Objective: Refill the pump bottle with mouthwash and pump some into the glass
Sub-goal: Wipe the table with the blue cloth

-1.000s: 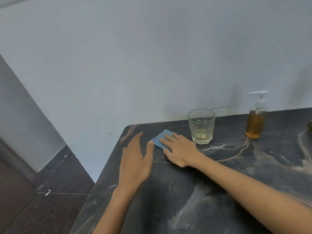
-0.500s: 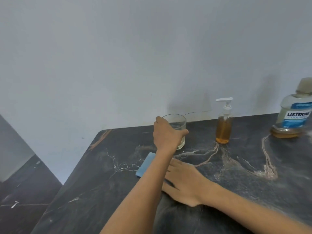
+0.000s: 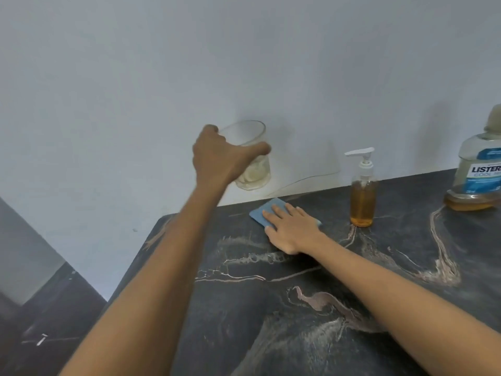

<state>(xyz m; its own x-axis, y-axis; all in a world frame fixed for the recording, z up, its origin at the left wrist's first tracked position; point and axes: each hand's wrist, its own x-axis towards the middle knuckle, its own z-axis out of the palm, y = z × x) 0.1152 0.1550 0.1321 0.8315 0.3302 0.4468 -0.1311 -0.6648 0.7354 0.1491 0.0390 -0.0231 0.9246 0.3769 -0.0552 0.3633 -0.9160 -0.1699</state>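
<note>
Since half a second ago the glass [image 3: 250, 156] has left the counter [image 3: 271, 308] and now hangs in the air up and to the left of the pump bottle [image 3: 363, 191], while the cloth [image 3: 264, 211] has slid back to the spot where the glass stood. The left hand [image 3: 222, 161] wraps thumb and fingers round the glass and holds it roughly upright, a little pale liquid at its bottom, apparently to clear the way for wiping. The right hand [image 3: 291, 229] lies flat with straight fingers on the cloth, just left of the pump bottle, pressing rather than gripping. The pump bottle stands upright, amber liquid most of the way up. The mouthwash [image 3: 479, 169], capped, stands well right of it.
</note>
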